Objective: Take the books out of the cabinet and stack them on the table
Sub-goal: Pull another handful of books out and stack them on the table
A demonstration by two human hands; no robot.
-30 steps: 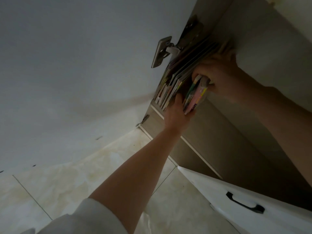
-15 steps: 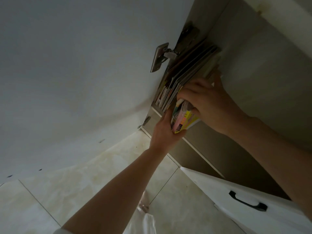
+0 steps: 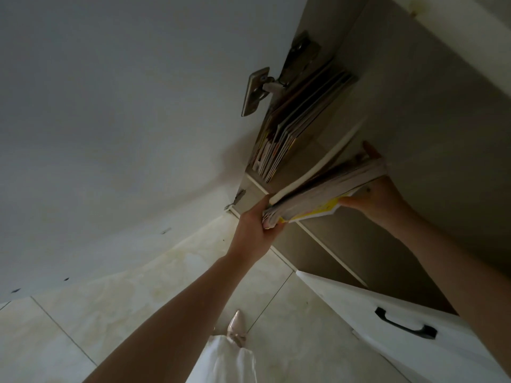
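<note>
Nearest to me I see a pale pointed shoe [image 3: 237,326] on the tiled floor [image 3: 83,313], with white fabric just below it. To the right a white lower door [image 3: 359,308] with a black handle [image 3: 405,326] stands open. My left hand [image 3: 255,230] grips the near end of a bundle of books [image 3: 326,189], fingers curled around their edges. My right hand [image 3: 373,194] is clamped on the far end of the same bundle, thumb beneath and fingertips above. The bundle lies tilted, just outside the cabinet [image 3: 414,106] opening. Deeper in, more books [image 3: 290,128] lean on the shelf beside a metal hinge [image 3: 257,89] on the open upper door [image 3: 124,106].
</note>
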